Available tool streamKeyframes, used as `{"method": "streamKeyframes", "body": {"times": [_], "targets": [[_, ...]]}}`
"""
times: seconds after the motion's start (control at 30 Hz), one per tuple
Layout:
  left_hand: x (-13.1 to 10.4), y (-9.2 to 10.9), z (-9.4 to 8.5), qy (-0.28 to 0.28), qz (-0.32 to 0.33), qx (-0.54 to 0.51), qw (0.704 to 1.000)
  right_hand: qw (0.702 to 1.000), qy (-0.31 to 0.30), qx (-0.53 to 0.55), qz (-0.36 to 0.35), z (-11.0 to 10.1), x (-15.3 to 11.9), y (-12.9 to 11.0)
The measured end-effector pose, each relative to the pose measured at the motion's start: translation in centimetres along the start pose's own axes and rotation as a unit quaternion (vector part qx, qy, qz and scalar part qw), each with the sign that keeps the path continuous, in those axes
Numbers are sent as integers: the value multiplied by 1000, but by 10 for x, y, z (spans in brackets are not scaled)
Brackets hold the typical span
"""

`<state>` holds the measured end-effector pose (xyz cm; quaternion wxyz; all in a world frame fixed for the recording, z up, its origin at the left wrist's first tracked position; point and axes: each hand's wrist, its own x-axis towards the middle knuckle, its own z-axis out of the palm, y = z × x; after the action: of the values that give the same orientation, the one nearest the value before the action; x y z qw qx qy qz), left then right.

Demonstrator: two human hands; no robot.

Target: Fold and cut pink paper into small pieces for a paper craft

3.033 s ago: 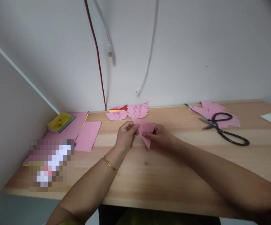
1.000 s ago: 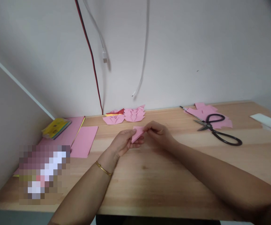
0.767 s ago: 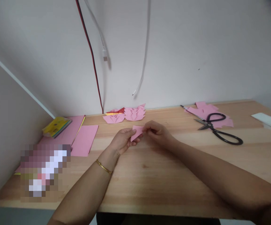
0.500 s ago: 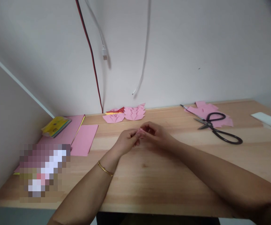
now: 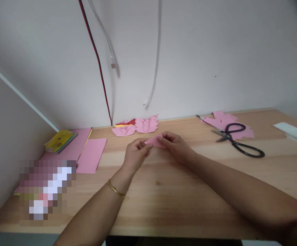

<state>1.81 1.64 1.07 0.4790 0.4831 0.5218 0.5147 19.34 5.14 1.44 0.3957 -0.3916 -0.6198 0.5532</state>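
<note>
A small folded piece of pink paper (image 5: 154, 141) is held up over the middle of the table, between my two hands. My left hand (image 5: 137, 152) pinches its left end with thumb and fingers. At its right end, my right hand (image 5: 175, 145) grips it, the thumb lying on the near face. Just behind the hands, by the wall, stand folded pink paper pieces (image 5: 146, 125) set close together. One red and yellow folded piece (image 5: 126, 124) lies among those at the left.
On the right, black-handled scissors (image 5: 227, 136) and a pen (image 5: 207, 121) lie on pink paper scraps (image 5: 222, 118). A white object (image 5: 292, 132) is at far right. Pink sheets (image 5: 93, 155) and a yellow packet (image 5: 61, 140) lie left, beside a blurred patch. Cables (image 5: 99, 63) hang along the wall.
The pink paper was mostly hidden in the fingers; now more of its face shows. My hands have moved slightly apart along it. The view has shifted a little.
</note>
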Motion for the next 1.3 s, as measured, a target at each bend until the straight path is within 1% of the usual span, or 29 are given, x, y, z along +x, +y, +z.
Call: {"method": "streamKeyframes", "body": {"times": [0.17,0.5,0.7,0.87,1.03,1.3], "targets": [[-3,6,2,20,36,39,998,1000,3,-9,3,1,0,-1],[-3,8,1,13,40,71,997,1000,0,1,-1,-1,1,3],[-4,10,2,15,37,69,997,999,-28,11,-13,-2,1,1],[-3,10,0,15,43,76,996,999,-47,-17,-4,-3,0,-6],[-3,9,0,9,49,86,995,999,-38,-23,-7,-3,0,-6],[-4,10,1,7,34,70,997,1000,-22,-16,-6,-3,0,-4]]}}
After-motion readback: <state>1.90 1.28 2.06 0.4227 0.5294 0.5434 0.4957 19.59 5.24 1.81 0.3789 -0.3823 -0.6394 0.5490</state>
